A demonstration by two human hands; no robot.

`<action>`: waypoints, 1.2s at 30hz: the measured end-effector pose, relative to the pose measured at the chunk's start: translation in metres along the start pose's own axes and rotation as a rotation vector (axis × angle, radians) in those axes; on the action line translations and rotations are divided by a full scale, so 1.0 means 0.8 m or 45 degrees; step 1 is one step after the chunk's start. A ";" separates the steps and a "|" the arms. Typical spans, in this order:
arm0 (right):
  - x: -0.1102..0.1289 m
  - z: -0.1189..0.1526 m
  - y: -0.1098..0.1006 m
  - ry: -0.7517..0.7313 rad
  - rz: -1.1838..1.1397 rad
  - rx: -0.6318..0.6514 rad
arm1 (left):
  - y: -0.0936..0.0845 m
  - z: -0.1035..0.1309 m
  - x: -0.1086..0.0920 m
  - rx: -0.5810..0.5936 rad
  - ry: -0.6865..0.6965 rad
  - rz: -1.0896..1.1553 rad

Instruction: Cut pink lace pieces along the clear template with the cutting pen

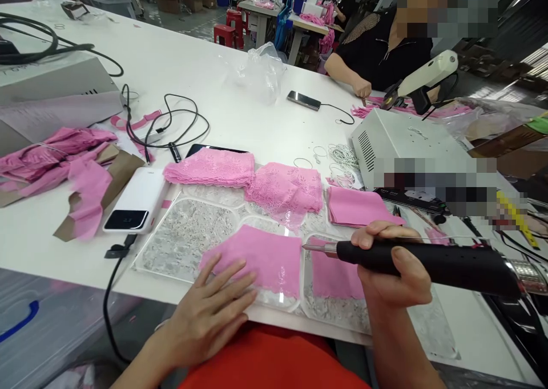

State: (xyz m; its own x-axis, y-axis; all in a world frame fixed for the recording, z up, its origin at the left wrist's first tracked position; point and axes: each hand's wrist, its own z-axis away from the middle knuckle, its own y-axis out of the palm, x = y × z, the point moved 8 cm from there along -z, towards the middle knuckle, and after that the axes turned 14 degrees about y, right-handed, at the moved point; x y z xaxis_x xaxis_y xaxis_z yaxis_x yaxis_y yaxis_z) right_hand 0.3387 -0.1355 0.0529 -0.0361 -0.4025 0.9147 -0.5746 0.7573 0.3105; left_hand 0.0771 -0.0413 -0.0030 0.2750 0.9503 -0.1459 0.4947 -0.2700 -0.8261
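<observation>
My left hand (209, 315) lies with fingers spread, its fingertips on the left edge of a flat pink fabric piece (265, 258). My right hand (391, 266) is wrapped round a black handheld tool (458, 266) with a tapered metal tip. That tip points left, at the right edge of the fabric piece; whether it touches I cannot tell. Under the tool lies a second pink piece (331, 275). Both pieces rest on a speckled grey mat (184, 235) with white outlines. Beyond them are a pink lace stack (209, 169), another lace stack (285, 189) and folded pink fabric (357, 205).
A white power bank (139, 198) with a black cable stands left, near bundled pink fabric (55, 155). A grey metal box (411, 144) is on the right. A phone (303, 100) and a plastic bag (261, 72) lie farther back. Across the table sits a person (377, 47).
</observation>
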 end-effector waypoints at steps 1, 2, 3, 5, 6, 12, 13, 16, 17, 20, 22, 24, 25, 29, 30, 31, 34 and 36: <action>0.000 0.001 -0.002 0.005 -0.005 0.005 | 0.002 -0.008 -0.002 -0.006 0.011 0.019; 0.000 0.002 -0.003 0.010 -0.008 0.009 | 0.004 -0.015 -0.004 -0.013 0.024 0.038; 0.000 0.004 -0.004 0.015 -0.010 0.014 | 0.006 -0.022 -0.005 -0.015 0.037 0.055; -0.001 0.006 -0.005 0.017 -0.017 0.029 | 0.012 -0.031 -0.009 0.015 0.076 0.077; -0.001 0.007 -0.005 0.018 -0.020 0.039 | 0.016 -0.034 -0.011 0.041 0.097 0.081; -0.004 0.011 -0.003 0.022 -0.053 0.104 | 0.026 -0.042 -0.018 0.102 0.153 0.070; -0.004 0.011 -0.003 0.022 -0.058 0.112 | 0.026 -0.042 -0.019 0.112 0.158 0.068; -0.005 0.011 -0.002 0.030 -0.066 0.140 | 0.025 -0.044 -0.019 0.125 0.159 0.070; -0.005 0.011 -0.002 0.033 -0.067 0.148 | 0.025 -0.045 -0.018 0.126 0.159 0.072; -0.006 0.011 -0.001 0.044 -0.071 0.156 | 0.024 -0.045 -0.017 0.127 0.155 0.075; -0.007 0.011 -0.002 0.051 -0.070 0.155 | 0.023 -0.045 -0.017 0.124 0.152 0.082; -0.007 0.011 -0.002 0.052 -0.064 0.154 | 0.024 -0.045 -0.017 0.119 0.148 0.094; -0.007 0.011 -0.002 0.051 -0.059 0.157 | 0.024 -0.045 -0.016 0.115 0.145 0.099; -0.006 0.009 0.000 0.044 -0.044 0.168 | 0.023 -0.044 -0.016 0.100 0.142 0.110; -0.006 0.009 -0.001 0.045 -0.045 0.166 | 0.023 -0.044 -0.016 0.099 0.143 0.112; -0.005 0.009 -0.001 0.049 -0.051 0.164 | 0.023 -0.044 -0.016 0.101 0.144 0.113; -0.002 0.013 -0.004 0.078 -0.075 0.168 | 0.023 -0.044 -0.016 0.111 0.149 0.110; 0.000 0.018 -0.005 0.107 -0.076 0.190 | 0.024 -0.044 -0.017 0.114 0.149 0.109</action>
State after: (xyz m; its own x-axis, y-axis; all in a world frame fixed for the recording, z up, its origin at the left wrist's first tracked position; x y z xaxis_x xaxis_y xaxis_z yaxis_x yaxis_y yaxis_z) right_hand 0.3292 -0.1462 0.0481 0.0669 -0.3951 0.9162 -0.6887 0.6462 0.3289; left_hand 0.1117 -0.0645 0.0024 0.4095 0.8986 -0.1577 0.3915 -0.3292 -0.8593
